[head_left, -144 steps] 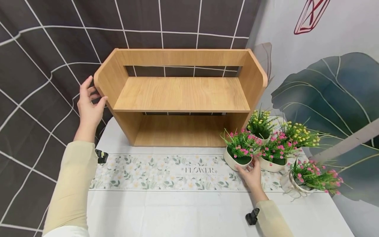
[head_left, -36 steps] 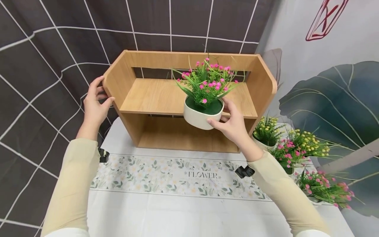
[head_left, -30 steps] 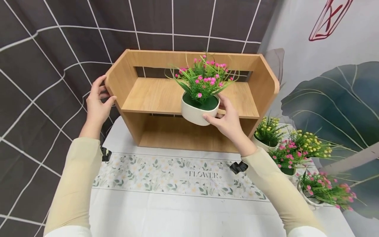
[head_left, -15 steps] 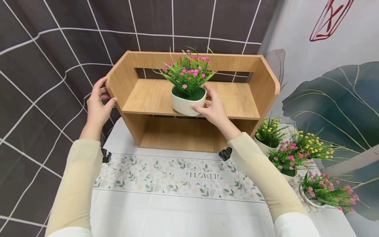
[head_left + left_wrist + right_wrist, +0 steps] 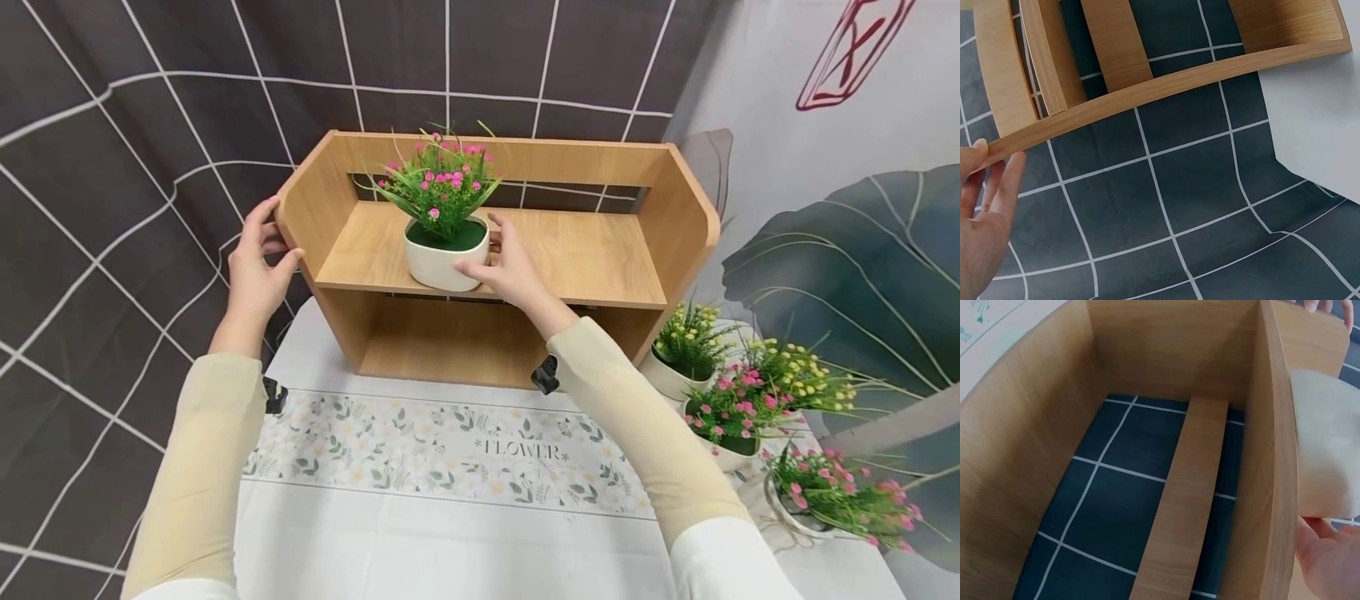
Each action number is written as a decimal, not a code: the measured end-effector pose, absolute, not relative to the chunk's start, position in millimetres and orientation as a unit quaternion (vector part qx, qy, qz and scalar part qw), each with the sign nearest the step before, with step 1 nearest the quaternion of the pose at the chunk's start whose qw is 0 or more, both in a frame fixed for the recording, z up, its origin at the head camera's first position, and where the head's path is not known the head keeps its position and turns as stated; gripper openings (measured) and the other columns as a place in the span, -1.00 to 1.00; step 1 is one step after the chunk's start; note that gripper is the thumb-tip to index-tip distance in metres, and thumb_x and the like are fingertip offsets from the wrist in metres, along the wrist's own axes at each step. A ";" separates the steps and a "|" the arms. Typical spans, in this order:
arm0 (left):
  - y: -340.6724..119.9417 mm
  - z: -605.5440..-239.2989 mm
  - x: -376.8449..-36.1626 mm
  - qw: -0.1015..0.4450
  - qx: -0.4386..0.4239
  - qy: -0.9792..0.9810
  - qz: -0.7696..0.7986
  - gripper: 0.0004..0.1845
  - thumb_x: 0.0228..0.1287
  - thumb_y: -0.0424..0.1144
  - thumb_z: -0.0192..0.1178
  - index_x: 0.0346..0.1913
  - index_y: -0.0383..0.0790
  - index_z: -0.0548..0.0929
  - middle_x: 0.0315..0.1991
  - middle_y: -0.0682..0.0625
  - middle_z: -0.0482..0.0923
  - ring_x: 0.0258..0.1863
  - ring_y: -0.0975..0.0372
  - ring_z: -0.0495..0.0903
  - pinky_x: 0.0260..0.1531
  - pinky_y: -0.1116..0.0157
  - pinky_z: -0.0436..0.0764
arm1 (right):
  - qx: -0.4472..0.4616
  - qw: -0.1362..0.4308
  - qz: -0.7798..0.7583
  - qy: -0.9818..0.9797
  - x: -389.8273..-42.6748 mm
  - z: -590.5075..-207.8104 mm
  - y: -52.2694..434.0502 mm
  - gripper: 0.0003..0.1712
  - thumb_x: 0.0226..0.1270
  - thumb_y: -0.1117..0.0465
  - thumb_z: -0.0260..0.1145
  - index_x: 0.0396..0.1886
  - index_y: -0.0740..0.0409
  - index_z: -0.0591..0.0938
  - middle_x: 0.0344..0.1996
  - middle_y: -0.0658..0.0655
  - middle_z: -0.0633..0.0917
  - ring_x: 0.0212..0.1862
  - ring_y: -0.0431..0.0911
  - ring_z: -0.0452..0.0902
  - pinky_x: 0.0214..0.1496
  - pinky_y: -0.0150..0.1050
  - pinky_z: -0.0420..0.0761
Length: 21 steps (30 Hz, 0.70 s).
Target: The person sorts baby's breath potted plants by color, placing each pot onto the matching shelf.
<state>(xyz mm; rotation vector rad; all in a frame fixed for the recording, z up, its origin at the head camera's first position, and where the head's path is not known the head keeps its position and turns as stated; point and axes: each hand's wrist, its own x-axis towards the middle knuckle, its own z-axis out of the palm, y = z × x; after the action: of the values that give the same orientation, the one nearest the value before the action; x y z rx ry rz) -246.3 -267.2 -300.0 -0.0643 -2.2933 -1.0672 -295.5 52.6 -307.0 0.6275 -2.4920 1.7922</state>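
Note:
A white oval pot of artificial pink flowers is at the left front of the upper board of a wooden two-tier shelf. My right hand grips the pot from its right side, thumb in front and fingers behind. In the right wrist view, the pot appears down against the board, its base level with the front edge. My left hand pinches the front edge of the shelf's left side panel, with the thumb on one face and the fingers on the other.
More potted flowers, yellow and pink, stand right of the shelf, one in a twine-tied pot near the table's right edge. A floral runner crosses the white table. A dark grid curtain hangs behind and left.
My right hand has taken the pink-flower pot from the table at right, lifted it, and carried it left and down to the upper board. My left hand keeps its hold on the side panel.

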 end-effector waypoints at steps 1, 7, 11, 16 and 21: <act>-267.1 -300.1 -246.4 0.302 -0.025 -0.864 -0.403 -0.29 0.19 -0.56 0.15 0.39 -0.10 0.25 0.08 -0.27 0.54 -0.11 -0.01 0.54 -0.38 0.72 0.37 | 0.201 -0.001 0.574 -0.794 -296.7 -307.0 50.9 0.04 0.11 0.26 0.42 0.44 0.33 -0.01 0.25 0.37 0.34 0.26 0.11 0.34 0.23 -0.10 0.49; -266.4 -299.8 -245.9 0.300 -0.019 -0.863 -0.407 -0.28 0.19 -0.56 0.15 0.40 -0.07 0.25 0.08 -0.26 0.54 -0.11 0.00 0.53 -0.37 0.71 0.38 | 0.210 -0.021 0.565 -0.798 -304.6 -303.9 42.8 -0.06 0.15 0.26 0.39 0.40 0.31 0.05 0.29 0.33 0.34 0.31 0.07 0.32 0.29 -0.16 0.43; -266.9 -300.4 -245.3 0.298 -0.017 -0.863 -0.408 -0.28 0.19 -0.56 0.15 0.40 -0.07 0.24 0.10 -0.26 0.53 -0.08 -0.04 0.54 -0.37 0.71 0.38 | 0.211 -0.029 0.551 -0.807 -311.5 -301.2 39.0 -0.08 0.16 0.24 0.39 0.40 0.28 0.09 0.31 0.30 0.34 0.33 0.06 0.31 0.31 -0.19 0.42; -267.3 -303.2 -246.3 0.301 -0.020 -0.861 -0.409 -0.28 0.19 -0.57 0.14 0.39 -0.09 0.24 0.11 -0.27 0.52 -0.07 -0.04 0.55 -0.39 0.72 0.37 | 0.203 -0.040 0.513 -0.833 -319.1 -297.3 35.6 -0.08 0.19 0.16 0.37 0.44 0.23 0.09 0.36 0.27 0.30 0.36 0.04 0.28 0.34 -0.20 0.38; -265.2 -301.4 -247.5 0.301 -0.019 -0.860 -0.411 -0.28 0.19 -0.58 0.12 0.40 -0.07 0.24 0.09 -0.28 0.52 -0.07 -0.05 0.56 -0.43 0.74 0.37 | 0.206 -0.053 0.514 -0.831 -328.6 -296.0 31.9 -0.05 0.22 0.17 0.35 0.48 0.23 0.03 0.39 0.30 0.26 0.38 0.03 0.24 0.38 -0.23 0.32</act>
<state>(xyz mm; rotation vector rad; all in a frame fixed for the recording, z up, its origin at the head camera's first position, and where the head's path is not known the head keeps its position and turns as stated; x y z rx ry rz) -247.5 -265.2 -301.4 -0.0496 -2.2820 -1.0898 -328.6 31.9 -296.0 0.6685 -2.7033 1.6712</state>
